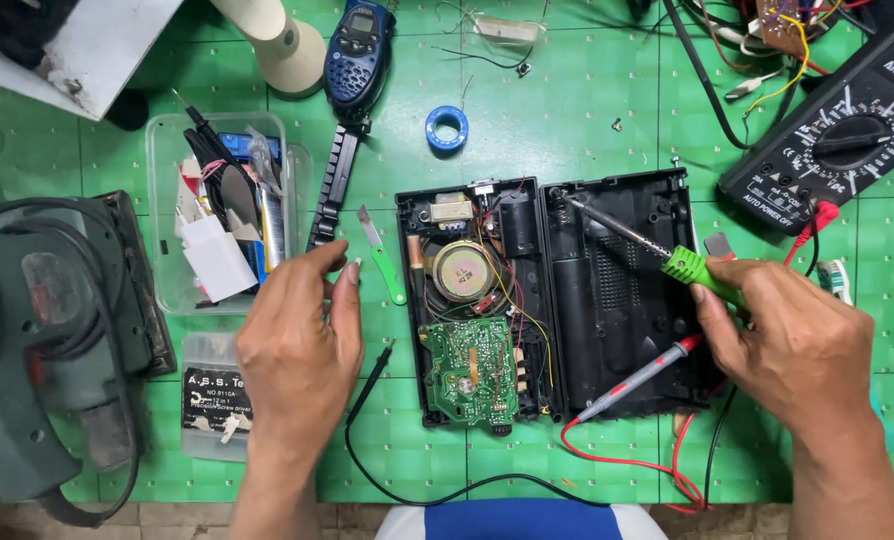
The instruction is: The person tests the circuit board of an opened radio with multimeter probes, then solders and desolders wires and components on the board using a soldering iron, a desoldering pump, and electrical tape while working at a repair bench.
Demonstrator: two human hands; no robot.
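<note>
My right hand (pixel 787 340) pinches the soldering iron (pixel 657 250), tip reaching into the opened radio (pixel 477 300); my left hand (pixel 297 340) hovers spread, empty

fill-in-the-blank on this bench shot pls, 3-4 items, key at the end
1. The right hand holds a soldering iron with a ____ handle.
2. The left hand holds ____; it hovers beside the opened radio case.
3. The round speaker sits directly ____ the green circuit board in the picture.
4. The roll of tape on the green mat is ____.

Missing words: green; nothing; above; blue
</note>
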